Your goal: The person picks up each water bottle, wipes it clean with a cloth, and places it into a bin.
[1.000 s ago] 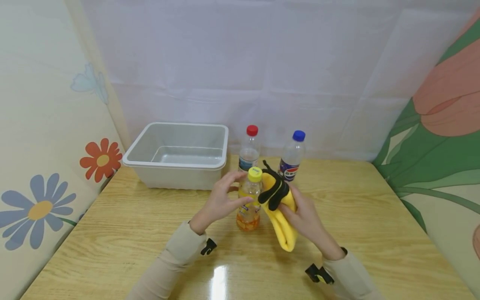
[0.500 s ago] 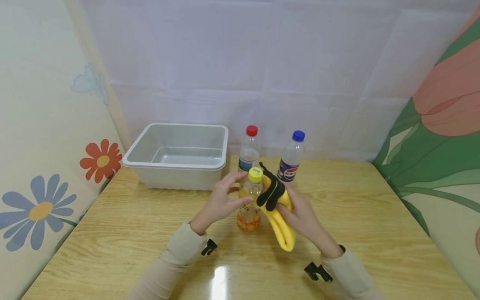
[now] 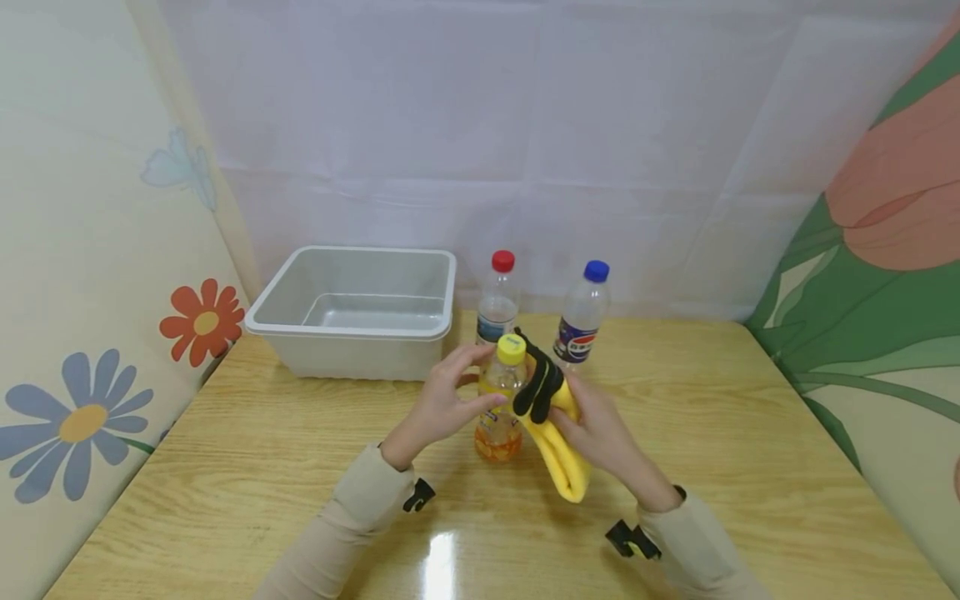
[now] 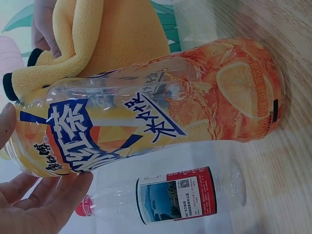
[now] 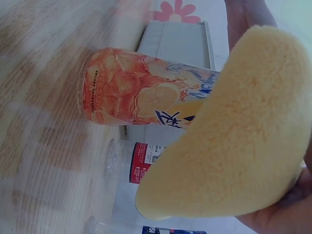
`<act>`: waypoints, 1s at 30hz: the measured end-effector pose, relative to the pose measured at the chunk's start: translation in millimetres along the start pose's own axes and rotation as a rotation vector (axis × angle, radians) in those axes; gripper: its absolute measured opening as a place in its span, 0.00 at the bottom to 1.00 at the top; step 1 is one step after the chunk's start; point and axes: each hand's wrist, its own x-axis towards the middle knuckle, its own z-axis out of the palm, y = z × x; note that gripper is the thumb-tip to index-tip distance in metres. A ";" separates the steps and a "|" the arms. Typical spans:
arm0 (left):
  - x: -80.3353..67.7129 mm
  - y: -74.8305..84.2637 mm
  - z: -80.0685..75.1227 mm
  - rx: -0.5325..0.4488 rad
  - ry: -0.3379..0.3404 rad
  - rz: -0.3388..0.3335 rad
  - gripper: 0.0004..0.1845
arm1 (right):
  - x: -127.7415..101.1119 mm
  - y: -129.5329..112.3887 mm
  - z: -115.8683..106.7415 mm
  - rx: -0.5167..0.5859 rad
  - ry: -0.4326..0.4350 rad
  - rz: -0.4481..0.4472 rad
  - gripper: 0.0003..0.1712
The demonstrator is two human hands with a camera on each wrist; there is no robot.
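A clear bottle (image 3: 498, 437) with a yellow cap and an orange-printed label stands upright on the table. My left hand (image 3: 448, 398) holds its upper part from the left, thumb in front and fingers behind. My right hand (image 3: 606, 427) grips a folded yellow cloth (image 3: 564, 467) with black edging. The cloth lies against the right side of the bottle near its shoulder, its lower fold hanging down. In the left wrist view, the fluffy cloth (image 4: 124, 36) overlaps the bottle's upper side. The cloth (image 5: 229, 131) hides much of the bottle in the right wrist view.
Behind the held bottle stands a red-capped bottle (image 3: 497, 312), partly covered by it. A blue-capped bottle (image 3: 581, 325) stands behind the right hand. The deep grey bin (image 3: 360, 350) sits at the back left of the wooden table (image 3: 262, 467), before a white backdrop.
My right hand and the cloth have shifted slightly left, and the cloth's black-edged end has turned closer to the bottle. The left hand and the bottle have hardly moved.
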 end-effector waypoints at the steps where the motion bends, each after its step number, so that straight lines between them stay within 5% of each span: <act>1: -0.1 0.3 0.0 -0.001 0.001 0.002 0.32 | 0.1 0.2 0.3 -0.003 -0.005 -0.002 0.36; 30: -0.7 -1.0 0.7 -0.012 0.000 0.008 0.32 | -6.7 6.6 17.9 0.026 -0.029 0.081 0.28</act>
